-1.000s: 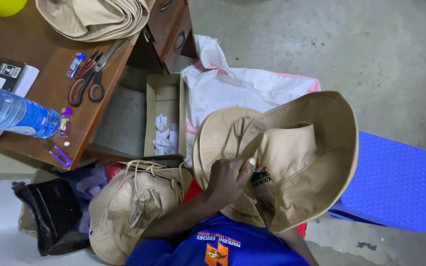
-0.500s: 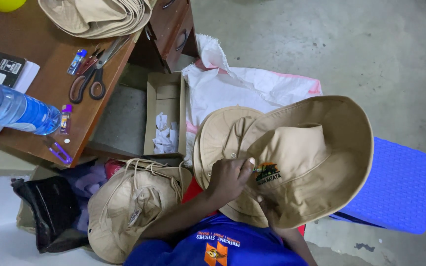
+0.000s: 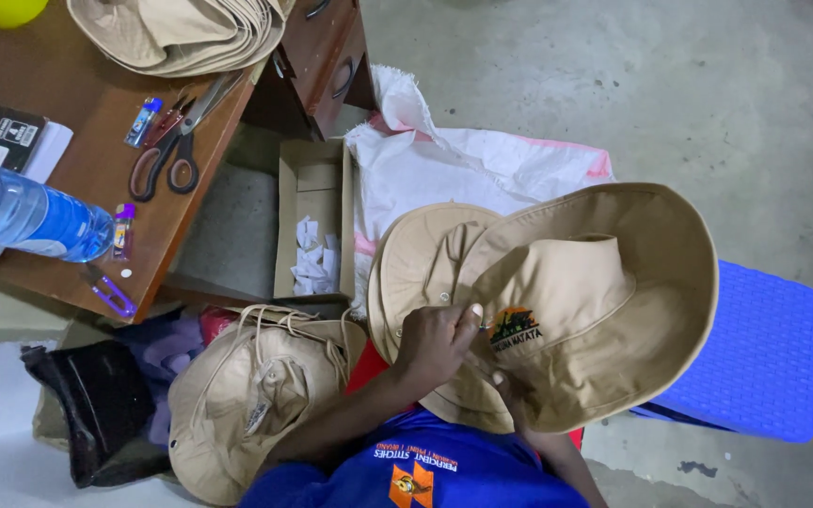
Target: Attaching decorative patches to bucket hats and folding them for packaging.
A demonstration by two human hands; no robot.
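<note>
Fingers of the left hand pinch the tan hat beside its small multicoloured badge; right hand mostly hidden, grip unclear.

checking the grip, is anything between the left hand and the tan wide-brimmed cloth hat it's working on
Nothing visible: the left hand rests directly on the tan wide-brimmed cloth hat, fingertips beside its embroidered patch. The right hand is mostly hidden under the brim.

A brown wooden desk is standing at the upper left on a grey concrete floor. Its drawers are facing right. Well right of the desk, a blue plastic stool is sitting in even, soft light.
</note>
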